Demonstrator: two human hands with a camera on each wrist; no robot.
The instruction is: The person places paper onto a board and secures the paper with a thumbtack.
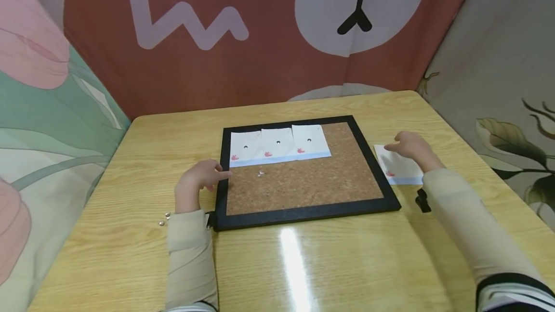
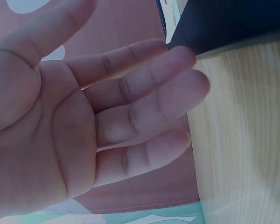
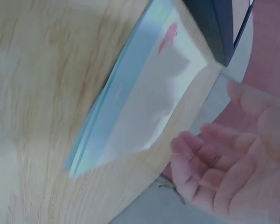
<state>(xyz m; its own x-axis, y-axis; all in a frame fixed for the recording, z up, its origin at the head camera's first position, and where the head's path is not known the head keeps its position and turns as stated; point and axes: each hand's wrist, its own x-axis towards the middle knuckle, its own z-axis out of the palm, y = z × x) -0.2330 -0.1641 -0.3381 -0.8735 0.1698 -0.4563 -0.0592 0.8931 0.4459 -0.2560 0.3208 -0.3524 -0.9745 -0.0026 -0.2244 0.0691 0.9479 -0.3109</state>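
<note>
My blue-banded paper stack [image 1: 396, 166] lies toward the right edge of the table [image 1: 347, 259]; three matching sheets [image 1: 277, 149] sit pinned along my corkboard [image 1: 303, 184]'s far edge.

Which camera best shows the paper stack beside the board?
The right wrist view: it shows the paper stack up close, with its layered edges distinct. The head view shows it smaller, right of the board, partly covered by the right hand. The left wrist view doesn't show it.

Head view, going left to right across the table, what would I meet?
Two small, shiny silver pieces → bare left hand → three white paper cards with blue bottom strips, in a row on the black-framed brown cork board → stack of loose white, blue-striped paper cards.
</note>
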